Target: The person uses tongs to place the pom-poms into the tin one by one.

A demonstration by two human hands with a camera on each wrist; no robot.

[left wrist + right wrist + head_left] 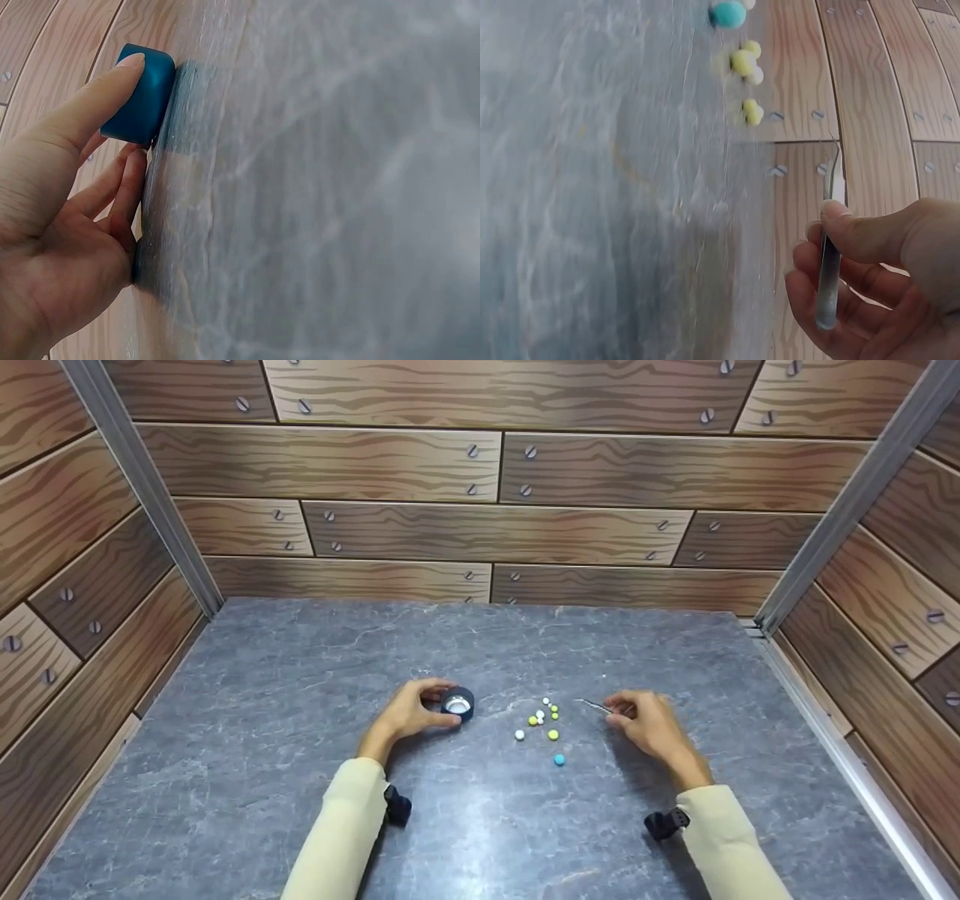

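Observation:
My left hand [409,711] grips a small round dark-blue cup [469,710] between thumb and fingers; its inside looks pale in the head view. The left wrist view shows the cup's teal-blue side [154,94] standing on the table surface. In my right hand [651,724] are bent-tip metal tweezers [831,262], pinched between thumb and fingers. Their slightly parted tips point left above the table, with nothing between them. Between the hands lie several small balls: white ones [520,735], yellow-green ones [553,735] and one blue ball [559,760] nearest me.
The grey marbled tabletop [300,660] carries all of this. Wood-patterned walls [390,465] enclose it at the back and sides, with metal posts [161,502] at the corners. A tiny white speck [604,676] lies behind the tweezers.

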